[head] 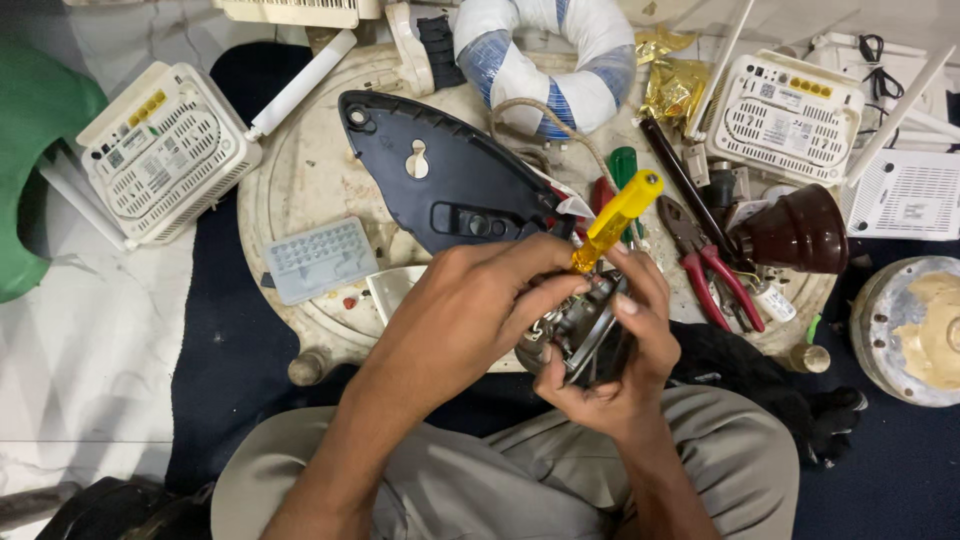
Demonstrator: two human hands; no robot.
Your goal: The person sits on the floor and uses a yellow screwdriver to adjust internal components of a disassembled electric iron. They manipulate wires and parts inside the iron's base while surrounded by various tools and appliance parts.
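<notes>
My left hand (470,310) grips the lower end of a yellow-handled screwdriver (615,212), whose handle sticks up and to the right. The tip goes down into a dark round metal part (585,335) and is hidden there. My right hand (625,350) cups that part from below and from the right, fingers curled over its rim. Both hands are above my lap, at the near edge of a worn round white board (300,180). Just behind the hands lies a black teardrop-shaped plastic shell (440,180).
On the board lie a grey ridged block (320,260), red-handled pliers (715,265), a green-handled screwdriver (625,165), a brown dome (800,235) and a blue-and-white wrapped ring (545,50). White routers (165,150) (785,110) stand at both sides. A round metal dish (915,330) sits at right.
</notes>
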